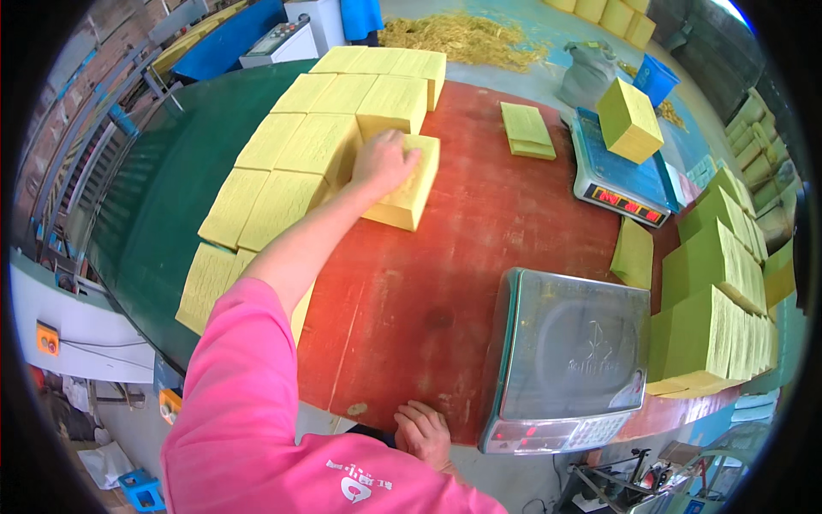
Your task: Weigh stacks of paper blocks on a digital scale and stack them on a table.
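My left hand (383,164) reaches across to a thick block of yellow paper (409,199), its fingers bent over the block's top and far-left side. The block stands on the red tabletop, turned slightly out from rows of similar yellow paper blocks (295,141) beside it. Part of the block's left side is hidden by my wrist. Low at the table's near edge, my right hand (423,431) rests with its fingers lying on the edge and nothing visible in them. To its right is a scale with a grey plate (574,343).
A second, blue scale (612,163) carries a yellow paper block (629,122). A thin pile of yellow sheets (527,130) lies left of it. More paper stacks (711,300) line the right side. A green surface (154,218) adjoins the red table (411,317) on the left.
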A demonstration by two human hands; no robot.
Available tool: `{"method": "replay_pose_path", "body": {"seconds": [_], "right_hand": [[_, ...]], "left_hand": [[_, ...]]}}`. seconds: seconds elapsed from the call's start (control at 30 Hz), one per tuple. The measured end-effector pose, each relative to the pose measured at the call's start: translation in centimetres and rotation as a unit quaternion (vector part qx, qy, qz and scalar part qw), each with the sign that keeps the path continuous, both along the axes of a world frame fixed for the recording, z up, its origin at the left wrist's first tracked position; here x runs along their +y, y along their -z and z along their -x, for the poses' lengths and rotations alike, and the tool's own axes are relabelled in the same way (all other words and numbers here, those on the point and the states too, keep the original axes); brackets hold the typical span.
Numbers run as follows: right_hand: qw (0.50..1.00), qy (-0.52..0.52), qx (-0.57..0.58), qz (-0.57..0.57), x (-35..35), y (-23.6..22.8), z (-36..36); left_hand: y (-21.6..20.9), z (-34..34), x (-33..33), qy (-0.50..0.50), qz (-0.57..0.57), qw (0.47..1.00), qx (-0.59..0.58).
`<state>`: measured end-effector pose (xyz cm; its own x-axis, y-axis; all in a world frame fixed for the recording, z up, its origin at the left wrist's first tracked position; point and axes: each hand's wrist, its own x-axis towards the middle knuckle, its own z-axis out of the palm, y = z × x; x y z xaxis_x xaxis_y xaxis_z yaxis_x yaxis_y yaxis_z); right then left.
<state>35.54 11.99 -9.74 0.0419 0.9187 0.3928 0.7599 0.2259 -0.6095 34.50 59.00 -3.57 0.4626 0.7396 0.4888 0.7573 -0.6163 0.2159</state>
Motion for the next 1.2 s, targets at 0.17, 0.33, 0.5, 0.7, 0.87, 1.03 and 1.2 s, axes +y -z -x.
{"method": "replay_pose_path", "body": {"seconds": [0.17, 0.33, 0.5, 0.7, 0.87, 1.03, 1.2], "right_hand": [[0.993, -0.047, 0.100, -0.036, 0.1, -0.1, -0.7], [0.801, -0.102, 0.522, 0.275, -3.3, -0.7, -1.3], [0.477, -0.134, 0.763, 0.415, -6.5, 0.9, -2.7], [0.560, -0.246, 0.696, 0.375, -9.4, 0.1, -4.3], [0.872, -0.312, 0.354, 0.132, -8.7, -7.4, -8.6], [0.977, -0.149, 0.110, -0.102, -6.9, -15.6, -14.1], [0.992, -0.070, -0.010, -0.106, -4.9, -21.9, -22.0]], "left_hand": [[-1.3, 1.0, -9.6, 0.065, 0.011, 0.998, 0.022], [-1.9, 5.6, -22.1, 0.070, -0.028, 0.997, 0.026], [-3.6, 9.5, -36.8, 0.011, 0.078, 0.997, 0.020], [-2.3, 13.4, -47.8, -0.168, 0.123, 0.975, -0.081], [4.9, 15.9, -49.0, -0.079, 0.316, 0.774, -0.542], [3.4, 2.1, -44.8, 0.094, 0.467, 0.552, -0.684], [-2.0, -13.7, -41.1, 0.243, 0.572, 0.323, -0.714]]}}
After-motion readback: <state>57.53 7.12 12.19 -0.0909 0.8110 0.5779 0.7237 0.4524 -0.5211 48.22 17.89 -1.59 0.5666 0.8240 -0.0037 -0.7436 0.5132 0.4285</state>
